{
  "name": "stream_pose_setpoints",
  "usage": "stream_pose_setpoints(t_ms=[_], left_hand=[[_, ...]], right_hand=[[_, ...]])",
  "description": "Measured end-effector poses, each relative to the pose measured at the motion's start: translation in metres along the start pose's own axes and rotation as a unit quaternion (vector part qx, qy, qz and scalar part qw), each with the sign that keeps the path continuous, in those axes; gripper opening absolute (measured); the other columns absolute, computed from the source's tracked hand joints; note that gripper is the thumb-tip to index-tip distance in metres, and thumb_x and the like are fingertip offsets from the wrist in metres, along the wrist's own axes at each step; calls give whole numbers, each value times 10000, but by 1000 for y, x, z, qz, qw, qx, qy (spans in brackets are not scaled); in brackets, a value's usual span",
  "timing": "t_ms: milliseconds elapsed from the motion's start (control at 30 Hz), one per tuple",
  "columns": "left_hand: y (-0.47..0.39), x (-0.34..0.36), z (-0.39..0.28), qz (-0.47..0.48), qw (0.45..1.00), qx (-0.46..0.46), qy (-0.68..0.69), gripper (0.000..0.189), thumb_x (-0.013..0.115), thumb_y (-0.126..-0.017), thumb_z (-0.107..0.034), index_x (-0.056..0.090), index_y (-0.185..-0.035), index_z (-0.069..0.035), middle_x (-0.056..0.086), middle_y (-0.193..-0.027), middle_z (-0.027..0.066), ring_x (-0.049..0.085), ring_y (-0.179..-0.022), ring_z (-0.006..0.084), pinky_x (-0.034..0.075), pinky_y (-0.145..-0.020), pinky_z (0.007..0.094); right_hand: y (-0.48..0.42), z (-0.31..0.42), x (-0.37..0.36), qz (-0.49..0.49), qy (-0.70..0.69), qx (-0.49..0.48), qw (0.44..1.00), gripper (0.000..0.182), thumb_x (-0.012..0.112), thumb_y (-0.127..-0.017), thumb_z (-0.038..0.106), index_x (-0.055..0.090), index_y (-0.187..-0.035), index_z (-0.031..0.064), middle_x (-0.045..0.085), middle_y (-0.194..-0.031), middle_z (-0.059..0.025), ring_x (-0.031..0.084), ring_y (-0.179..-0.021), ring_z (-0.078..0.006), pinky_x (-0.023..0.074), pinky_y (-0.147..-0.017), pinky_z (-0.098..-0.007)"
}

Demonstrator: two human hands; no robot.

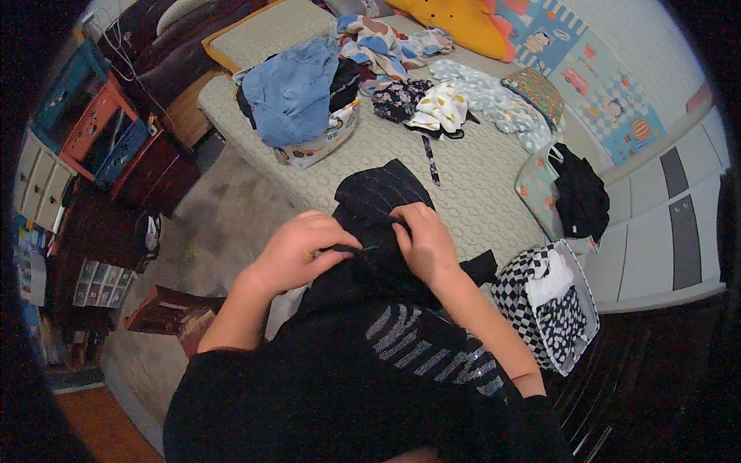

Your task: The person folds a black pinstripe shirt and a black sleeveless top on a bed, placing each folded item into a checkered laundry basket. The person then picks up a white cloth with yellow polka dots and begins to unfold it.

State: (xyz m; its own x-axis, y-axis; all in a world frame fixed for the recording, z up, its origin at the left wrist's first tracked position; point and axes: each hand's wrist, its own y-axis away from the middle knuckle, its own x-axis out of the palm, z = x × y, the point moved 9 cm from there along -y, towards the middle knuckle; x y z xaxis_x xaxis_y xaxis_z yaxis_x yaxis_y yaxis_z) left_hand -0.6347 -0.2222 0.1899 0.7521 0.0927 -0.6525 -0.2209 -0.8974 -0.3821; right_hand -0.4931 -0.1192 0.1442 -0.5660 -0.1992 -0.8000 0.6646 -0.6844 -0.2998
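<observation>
A black garment with thin light stripes lies over the near edge of the bed, in front of my body. My left hand pinches a dark fold of it between thumb and fingers. On its other side, my right hand has its fingertips curled on the cloth. Beyond the garment, a dark floral strap trails from a small heap with a white polka-dot cloth and a dark floral cloth. Part of the black garment merges with my black shirt, so its lower edge cannot be told.
On the bed stands a fabric bin heaped with clothes under blue denim. At the right are a green bag with black cloth and a checkered basket. A wooden stool stands at the lower left.
</observation>
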Motion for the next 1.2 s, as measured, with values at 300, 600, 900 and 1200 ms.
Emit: stream_pose_setpoints(t_ms=[300,600,900,1200], left_hand=[[-9,21,6,15,996,-4,84,187,716,-735,-16,686,-911,-71,642,-957,91,611,-928,277,484,-819,384],[-59,26,-6,-60,996,68,13,171,757,-722,-75,732,-884,-128,344,-1515,180,292,-1426,343,277,-1130,410],[-108,36,8,123,978,40,161,189,766,-778,-126,710,-934,-36,621,-988,92,587,-939,223,458,-829,337],[-180,12,-16,43,999,23,-3,241,775,-764,-114,683,-935,28,662,-990,120,623,-940,219,490,-844,320]], right_hand=[[14,-58,13,19,-251,208,945,193,553,-978,150,594,-1122,28,647,-939,0,591,-866,-130,469,-779,-277],[17,-19,-2,31,-305,42,951,217,468,-1001,174,522,-1133,10,567,-972,-87,555,-936,-143,450,-833,-287],[20,-24,-13,-7,-422,13,907,245,613,-897,45,518,-1122,25,558,-938,-83,539,-799,-167,458,-738,-291],[68,-111,-13,-106,-222,148,958,298,606,-794,-22,538,-1080,25,547,-883,-86,542,-774,-188,469,-708,-306]])
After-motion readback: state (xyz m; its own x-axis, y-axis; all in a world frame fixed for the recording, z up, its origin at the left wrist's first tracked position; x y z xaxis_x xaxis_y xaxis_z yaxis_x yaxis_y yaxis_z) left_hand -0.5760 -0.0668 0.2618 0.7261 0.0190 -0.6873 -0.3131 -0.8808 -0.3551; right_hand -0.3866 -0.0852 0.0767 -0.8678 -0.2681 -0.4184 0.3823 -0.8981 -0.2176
